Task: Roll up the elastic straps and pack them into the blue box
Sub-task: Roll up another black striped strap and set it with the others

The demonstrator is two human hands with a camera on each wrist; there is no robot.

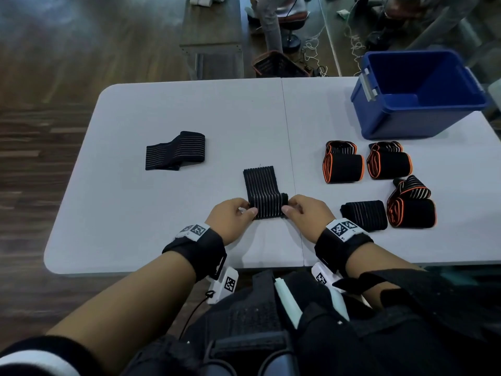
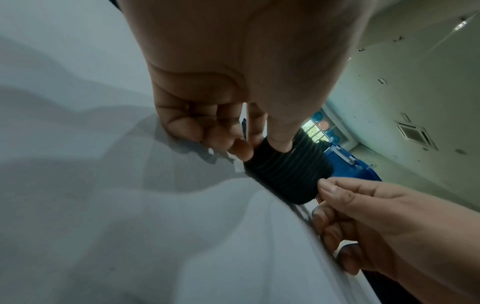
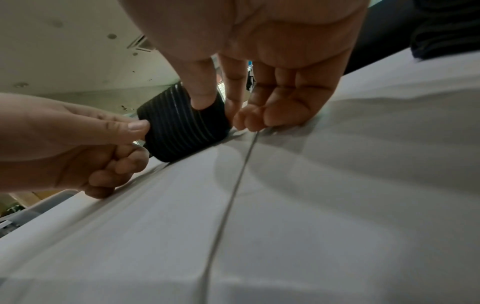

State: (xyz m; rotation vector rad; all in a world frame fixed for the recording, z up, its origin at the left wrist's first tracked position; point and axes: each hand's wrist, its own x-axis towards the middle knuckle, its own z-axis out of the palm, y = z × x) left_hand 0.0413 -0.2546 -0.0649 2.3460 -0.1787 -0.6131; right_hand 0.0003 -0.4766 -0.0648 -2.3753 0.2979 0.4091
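A black strap with thin white stripes (image 1: pixel 264 195) lies mid-table, its near end wound into a roll (image 2: pixel 288 171) (image 3: pixel 182 127) and its loose tail stretching away from me. My left hand (image 1: pixel 235 214) pinches the roll's left end between thumb and fingers. My right hand (image 1: pixel 303 213) pinches the right end the same way. The blue box (image 1: pixel 414 96) stands open at the far right corner, with nothing visible inside. Another striped strap (image 1: pixel 176 151) lies folded and unrolled at the left.
Three rolled black-and-orange straps (image 1: pixel 343 164) (image 1: pixel 389 161) (image 1: pixel 410 210) and one rolled striped strap (image 1: pixel 364 214) sit on the grey table (image 1: pixel 162 213) below the box. A seam runs down the table's middle. Beyond the far edge are a bench and a dark basket (image 1: pixel 279 65).
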